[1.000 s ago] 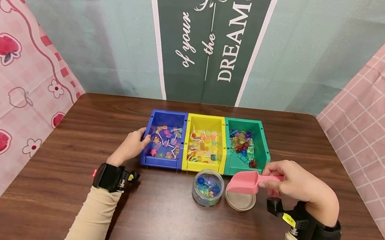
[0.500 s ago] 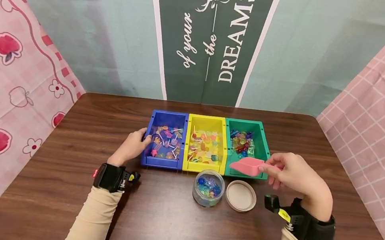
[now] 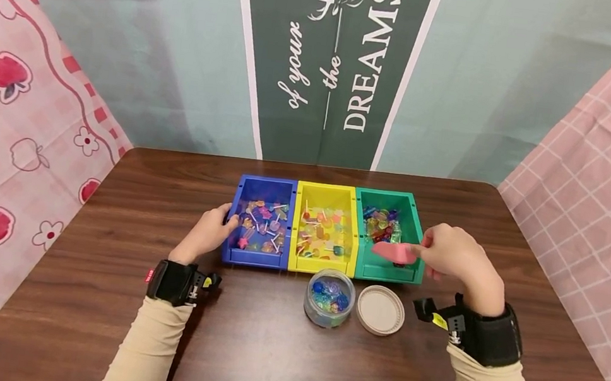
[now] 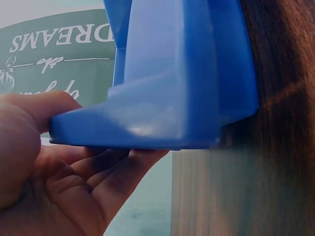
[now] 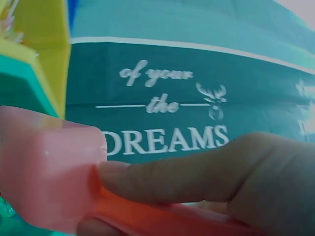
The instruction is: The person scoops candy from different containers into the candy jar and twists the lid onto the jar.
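The blue bin (image 3: 257, 258) is gripped by the left hand (image 3: 212, 227), the pink scoop (image 3: 394, 251) pinched by the right hand (image 3: 451, 251). The scoop has been shifted over the green bin (image 3: 389, 273), its beads (image 3: 378, 225) apparently reachable

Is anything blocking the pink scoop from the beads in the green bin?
Nothing visible: the right hand holds the pink scoop over the green bin, and the head view shows nothing between it and the beads.

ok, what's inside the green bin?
Translucent pieces, some blue, yellow and red, lie in the green bin. The pink scoop, held by the right hand, hides part of its near end; anything behind it or under the top pieces is covered.
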`<action>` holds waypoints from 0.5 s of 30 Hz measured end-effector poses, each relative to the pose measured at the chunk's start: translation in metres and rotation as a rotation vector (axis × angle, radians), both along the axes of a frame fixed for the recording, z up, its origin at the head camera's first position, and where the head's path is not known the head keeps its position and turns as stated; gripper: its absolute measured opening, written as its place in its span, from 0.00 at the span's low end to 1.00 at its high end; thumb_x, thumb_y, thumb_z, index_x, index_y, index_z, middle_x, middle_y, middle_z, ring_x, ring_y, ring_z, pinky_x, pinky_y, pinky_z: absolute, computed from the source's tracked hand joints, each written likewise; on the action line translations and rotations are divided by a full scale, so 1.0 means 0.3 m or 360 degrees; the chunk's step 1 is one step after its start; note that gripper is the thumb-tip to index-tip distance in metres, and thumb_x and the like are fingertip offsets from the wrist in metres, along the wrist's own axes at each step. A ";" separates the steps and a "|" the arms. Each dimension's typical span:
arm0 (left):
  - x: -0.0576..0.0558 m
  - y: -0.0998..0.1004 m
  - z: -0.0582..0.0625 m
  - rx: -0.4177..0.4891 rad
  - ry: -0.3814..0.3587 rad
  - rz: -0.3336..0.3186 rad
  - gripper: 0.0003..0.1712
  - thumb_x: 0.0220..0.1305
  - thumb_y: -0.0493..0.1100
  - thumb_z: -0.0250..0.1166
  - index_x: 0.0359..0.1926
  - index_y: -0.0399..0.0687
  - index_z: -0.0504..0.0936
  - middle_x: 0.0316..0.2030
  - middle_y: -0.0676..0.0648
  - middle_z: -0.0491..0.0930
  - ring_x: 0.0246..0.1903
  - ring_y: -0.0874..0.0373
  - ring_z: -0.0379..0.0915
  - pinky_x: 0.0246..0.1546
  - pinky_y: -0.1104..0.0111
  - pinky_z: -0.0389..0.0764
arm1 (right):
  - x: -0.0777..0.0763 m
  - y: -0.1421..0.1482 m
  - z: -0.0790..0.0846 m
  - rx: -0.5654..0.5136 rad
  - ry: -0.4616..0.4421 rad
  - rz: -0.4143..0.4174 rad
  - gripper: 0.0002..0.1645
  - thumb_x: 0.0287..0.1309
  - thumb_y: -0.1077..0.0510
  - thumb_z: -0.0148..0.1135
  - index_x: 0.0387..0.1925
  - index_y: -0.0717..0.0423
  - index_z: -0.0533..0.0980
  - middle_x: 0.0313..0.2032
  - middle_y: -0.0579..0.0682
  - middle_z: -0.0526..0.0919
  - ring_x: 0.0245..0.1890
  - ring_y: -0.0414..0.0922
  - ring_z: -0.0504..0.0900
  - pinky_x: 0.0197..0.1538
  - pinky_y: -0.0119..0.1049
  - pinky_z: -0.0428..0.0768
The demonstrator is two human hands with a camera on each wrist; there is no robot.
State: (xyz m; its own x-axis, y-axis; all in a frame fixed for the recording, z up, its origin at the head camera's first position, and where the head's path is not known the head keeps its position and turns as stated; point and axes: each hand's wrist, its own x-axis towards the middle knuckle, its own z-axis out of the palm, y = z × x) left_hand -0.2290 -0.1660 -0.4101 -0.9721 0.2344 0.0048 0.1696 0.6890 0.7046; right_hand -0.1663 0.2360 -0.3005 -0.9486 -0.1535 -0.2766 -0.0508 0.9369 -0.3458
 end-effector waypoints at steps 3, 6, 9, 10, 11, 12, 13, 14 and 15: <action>0.002 -0.001 0.001 0.0006 -0.0019 0.0001 0.28 0.69 0.39 0.48 0.64 0.23 0.60 0.50 0.26 0.76 0.43 0.44 0.73 0.50 0.46 0.76 | -0.028 -0.003 -0.003 0.0070 -0.0075 -0.0048 0.18 0.58 0.53 0.57 0.17 0.59 0.74 0.08 0.47 0.76 0.14 0.45 0.76 0.20 0.35 0.69; 0.004 -0.001 0.003 0.0008 -0.0038 -0.0003 0.29 0.70 0.40 0.48 0.65 0.23 0.59 0.52 0.26 0.75 0.44 0.44 0.73 0.50 0.47 0.76 | -0.049 -0.004 0.002 0.0127 -0.0152 -0.0044 0.20 0.57 0.54 0.57 0.12 0.57 0.75 0.08 0.47 0.76 0.13 0.44 0.75 0.20 0.35 0.70; 0.003 0.001 0.004 0.0007 -0.0044 0.0001 0.29 0.70 0.40 0.48 0.65 0.24 0.59 0.52 0.27 0.75 0.44 0.43 0.73 0.50 0.47 0.77 | -0.065 -0.009 0.019 0.0178 -0.0231 0.0008 0.21 0.56 0.56 0.57 0.09 0.56 0.74 0.08 0.46 0.74 0.12 0.43 0.74 0.19 0.35 0.70; 0.003 0.002 0.004 0.0003 -0.0039 -0.0003 0.29 0.70 0.40 0.48 0.64 0.23 0.59 0.51 0.26 0.75 0.45 0.43 0.73 0.51 0.46 0.76 | -0.070 -0.013 0.025 0.0199 -0.0250 0.0026 0.21 0.55 0.56 0.56 0.08 0.55 0.73 0.07 0.46 0.73 0.11 0.42 0.73 0.19 0.35 0.69; 0.003 0.003 0.005 -0.0003 -0.0032 -0.0007 0.28 0.70 0.40 0.48 0.64 0.23 0.59 0.51 0.26 0.75 0.44 0.43 0.74 0.51 0.46 0.76 | -0.076 -0.016 0.032 0.0220 -0.0270 0.0033 0.21 0.55 0.57 0.56 0.08 0.54 0.72 0.07 0.45 0.72 0.11 0.42 0.71 0.19 0.35 0.68; 0.003 0.003 0.005 -0.0003 -0.0033 -0.0002 0.28 0.70 0.40 0.48 0.64 0.22 0.60 0.50 0.26 0.75 0.44 0.43 0.74 0.51 0.46 0.76 | -0.083 -0.021 0.038 0.0236 -0.0286 0.0038 0.20 0.54 0.58 0.55 0.07 0.53 0.71 0.07 0.45 0.71 0.10 0.41 0.70 0.18 0.34 0.67; 0.004 0.002 0.005 -0.0004 -0.0032 0.0002 0.28 0.69 0.40 0.48 0.64 0.22 0.60 0.50 0.26 0.75 0.44 0.43 0.74 0.51 0.46 0.76 | -0.090 -0.026 0.043 0.0254 -0.0295 0.0040 0.20 0.53 0.59 0.54 0.07 0.52 0.70 0.07 0.44 0.70 0.10 0.41 0.68 0.18 0.34 0.65; 0.004 0.002 0.004 -0.0004 -0.0032 0.0003 0.28 0.69 0.40 0.48 0.64 0.22 0.60 0.50 0.26 0.75 0.44 0.43 0.74 0.51 0.46 0.76 | -0.098 -0.033 0.049 0.0272 -0.0301 0.0040 0.20 0.52 0.60 0.53 0.07 0.51 0.68 0.07 0.43 0.68 0.09 0.40 0.66 0.17 0.34 0.64; 0.004 0.002 0.004 -0.0006 -0.0032 0.0001 0.28 0.69 0.40 0.48 0.64 0.22 0.60 0.50 0.26 0.76 0.44 0.43 0.74 0.51 0.46 0.76 | -0.105 -0.039 0.053 0.0291 -0.0308 0.0034 0.20 0.51 0.61 0.53 0.06 0.50 0.67 0.07 0.43 0.67 0.09 0.40 0.65 0.17 0.34 0.62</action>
